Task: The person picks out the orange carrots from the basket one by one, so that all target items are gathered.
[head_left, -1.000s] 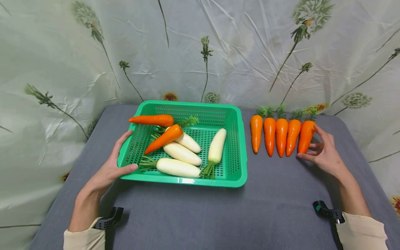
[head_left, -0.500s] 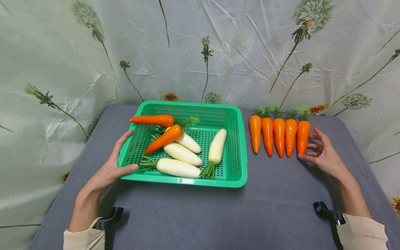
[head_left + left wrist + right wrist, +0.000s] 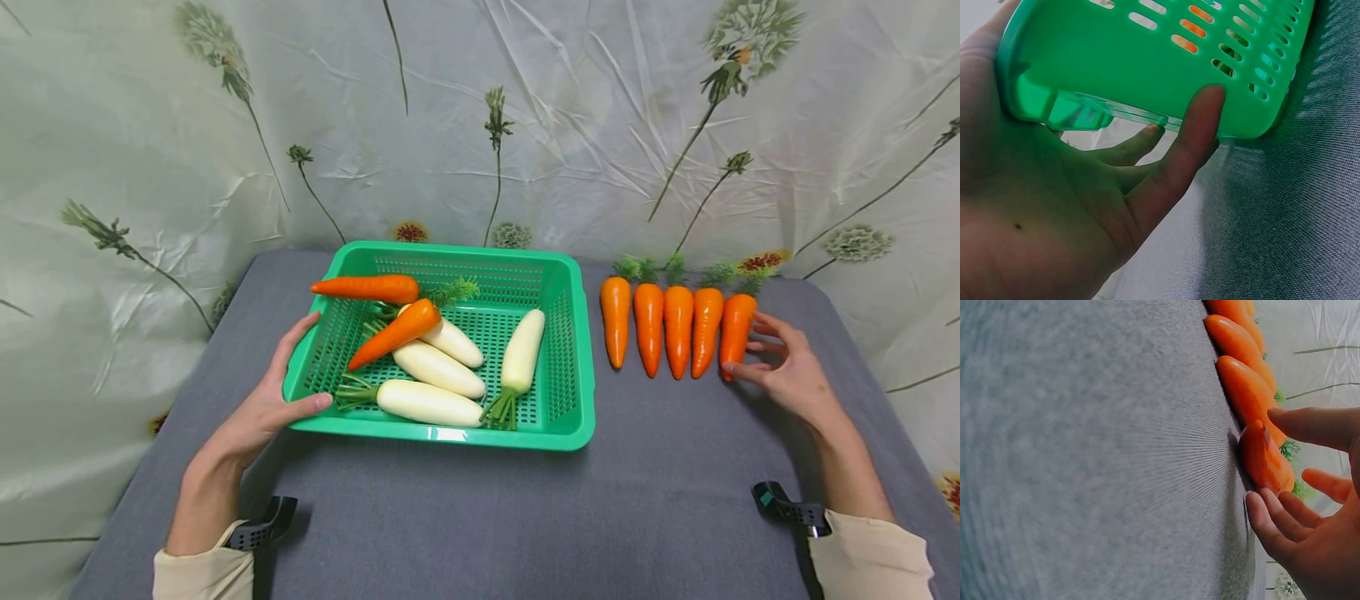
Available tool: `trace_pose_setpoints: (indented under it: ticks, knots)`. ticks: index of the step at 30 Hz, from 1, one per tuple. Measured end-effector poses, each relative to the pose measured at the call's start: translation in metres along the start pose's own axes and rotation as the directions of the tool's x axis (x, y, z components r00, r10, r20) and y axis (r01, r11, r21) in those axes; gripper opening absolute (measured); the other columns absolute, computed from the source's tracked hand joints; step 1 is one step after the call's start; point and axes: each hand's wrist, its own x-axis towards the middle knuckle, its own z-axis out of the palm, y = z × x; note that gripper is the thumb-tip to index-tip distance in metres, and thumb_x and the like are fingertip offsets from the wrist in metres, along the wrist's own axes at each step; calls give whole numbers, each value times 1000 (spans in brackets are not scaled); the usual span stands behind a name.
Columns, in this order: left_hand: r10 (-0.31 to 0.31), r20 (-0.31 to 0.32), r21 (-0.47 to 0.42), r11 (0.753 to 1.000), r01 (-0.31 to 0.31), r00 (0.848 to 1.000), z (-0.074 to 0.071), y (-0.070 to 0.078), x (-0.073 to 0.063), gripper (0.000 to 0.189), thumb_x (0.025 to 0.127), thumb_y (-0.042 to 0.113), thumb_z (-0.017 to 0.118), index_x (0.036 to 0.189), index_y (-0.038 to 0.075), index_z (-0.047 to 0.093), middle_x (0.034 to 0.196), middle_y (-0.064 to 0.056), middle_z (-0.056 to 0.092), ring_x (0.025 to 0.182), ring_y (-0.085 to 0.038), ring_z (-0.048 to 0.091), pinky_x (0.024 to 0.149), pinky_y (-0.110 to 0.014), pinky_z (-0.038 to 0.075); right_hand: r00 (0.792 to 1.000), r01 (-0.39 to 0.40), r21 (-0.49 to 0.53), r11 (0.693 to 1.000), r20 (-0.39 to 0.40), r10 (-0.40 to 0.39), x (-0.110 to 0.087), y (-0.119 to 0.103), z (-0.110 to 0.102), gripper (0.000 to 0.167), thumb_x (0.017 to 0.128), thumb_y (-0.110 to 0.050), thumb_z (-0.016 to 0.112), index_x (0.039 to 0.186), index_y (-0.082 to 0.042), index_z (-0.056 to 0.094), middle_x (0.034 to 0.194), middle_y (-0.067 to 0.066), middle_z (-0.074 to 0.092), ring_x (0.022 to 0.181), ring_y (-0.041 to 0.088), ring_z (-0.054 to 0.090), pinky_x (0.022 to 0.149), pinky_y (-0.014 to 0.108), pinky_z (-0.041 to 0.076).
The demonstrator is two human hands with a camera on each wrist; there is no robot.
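Observation:
In the head view, a green plastic basket (image 3: 453, 442) holds several white radishes (image 3: 427, 402) and two carrots (image 3: 366, 288). My left hand (image 3: 262, 400) holds the basket's left end, thumb over the front rim and fingers against the outer wall. In the left wrist view, its fingers (image 3: 1200, 122) lie along the wall. At the right, several carrots (image 3: 678, 332) lie in a row, leafy tops toward the back. My right hand (image 3: 791, 375) touches the rightmost carrot (image 3: 738, 329), thumb at its tip. In the right wrist view, the fingers (image 3: 1279, 519) are loosely extended beside that carrot.
A grey cloth (image 3: 480, 525) covers the table. Behind it hangs a pale curtain (image 3: 585, 108) with a plant print. The basket's right wall stands a short gap from the leftmost carrot (image 3: 616, 321).
The carrot row shifted slightly left, then back right, with the rightmost carrot moving most and tilting. My right hand moved a little with it. The left hand and basket stayed put.

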Motion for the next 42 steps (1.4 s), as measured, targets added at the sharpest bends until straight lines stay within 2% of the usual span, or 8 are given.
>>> trace_pose_setpoints:
  ticks: [5,10,16,18,27,34,42]
  knots:
    - [4,2,1,1000,-4,1000,1,1,1,99,95,11,68,165,45,7,169,-6,7,137,-13,27,95,-15,33,999,-26,-31,999,-38,25,-1,-1,-1,91,90,-12,81,160,5,27,143,29,34,94,-21,43,71,2,42]
    - [6,5,-8,1000,-6,1000,1,1,2,99,95,10,68,165,44,7,169,-6,7,137,-13,27,95,-15,32,996,-32,-41,999,-88,28,-1,-5,0,84,91,-14,80,158,6,33,137,19,38,95,-16,43,74,0,40]
    - [6,6,-8,1000,-6,1000,0,0,1,100,95,9,68,165,44,7,169,-6,7,137,-13,28,95,-15,34,984,-70,-25,997,-168,64,0,-14,0,67,96,-22,75,150,6,46,121,-21,37,93,-15,45,74,0,39]
    - [7,6,-6,1000,-7,1000,0,0,1,100,95,10,68,165,44,7,169,-6,7,136,-12,28,95,-15,34,980,-62,-13,998,-190,58,0,-17,0,62,96,-23,74,146,5,50,114,-27,36,93,-15,47,75,0,39]
    - [10,5,-18,1000,-10,1000,-1,-2,-2,99,95,9,67,166,44,6,168,-5,8,135,-11,29,94,-15,34,987,-30,28,999,-154,34,11,-48,5,49,98,-33,72,140,-10,59,114,-28,50,98,-11,49,81,5,37]
    - [4,1,-10,1000,-4,1000,-1,-2,-2,100,95,10,68,165,45,6,170,-6,6,136,-10,27,94,-15,33,995,45,56,997,-97,-39,16,-73,15,49,101,-32,69,141,-7,59,115,-25,58,99,-6,54,80,9,42]
    - [-3,-4,5,1000,3,1000,-1,-1,-2,101,94,10,68,165,45,6,172,-6,3,139,-8,24,95,-16,30,994,95,97,991,-61,-89,20,-93,29,45,101,-28,69,140,-7,60,114,-26,61,102,-5,56,85,8,42]
